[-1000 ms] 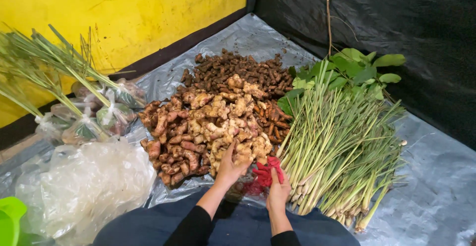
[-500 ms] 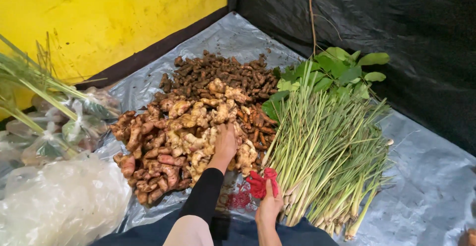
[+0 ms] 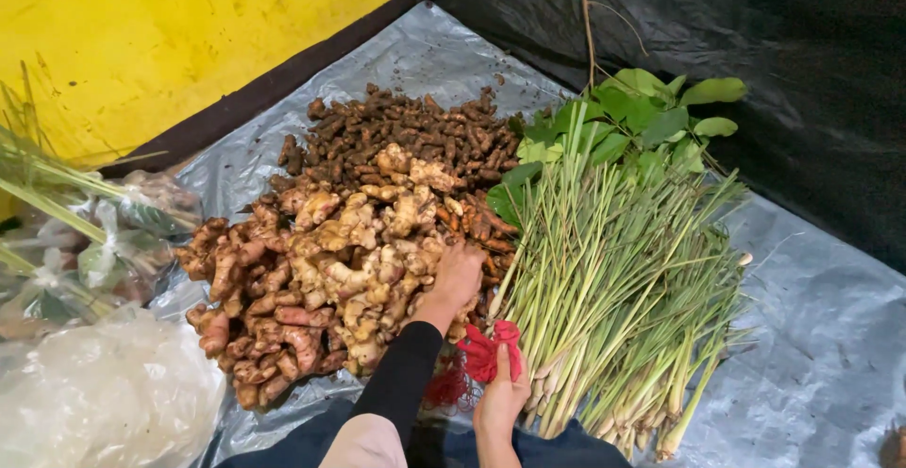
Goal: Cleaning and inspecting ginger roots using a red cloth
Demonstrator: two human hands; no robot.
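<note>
A heap of pale ginger roots [image 3: 349, 242] lies on a grey plastic sheet [image 3: 830, 336], with pinkish roots [image 3: 255, 336] at its near left and small dark brown roots [image 3: 396, 128] behind. My left hand [image 3: 458, 275], in a black sleeve, rests on the right side of the ginger heap, fingers curled over the roots. My right hand [image 3: 500, 397] holds a red mesh net bag [image 3: 486, 350] low at the front, beside the cut ends of a lemongrass bundle [image 3: 613, 279].
Green leafy sprigs [image 3: 642, 114] lie behind the lemongrass. Clear plastic bags [image 3: 94, 392] and long green stalks [image 3: 47, 194] sit at the left. A yellow wall [image 3: 189, 34] and black sheeting [image 3: 802, 53] close the back.
My left hand has reached forward onto the ginger heap. The right hand with the red net has dropped lower and nearer, and the view has shifted left.
</note>
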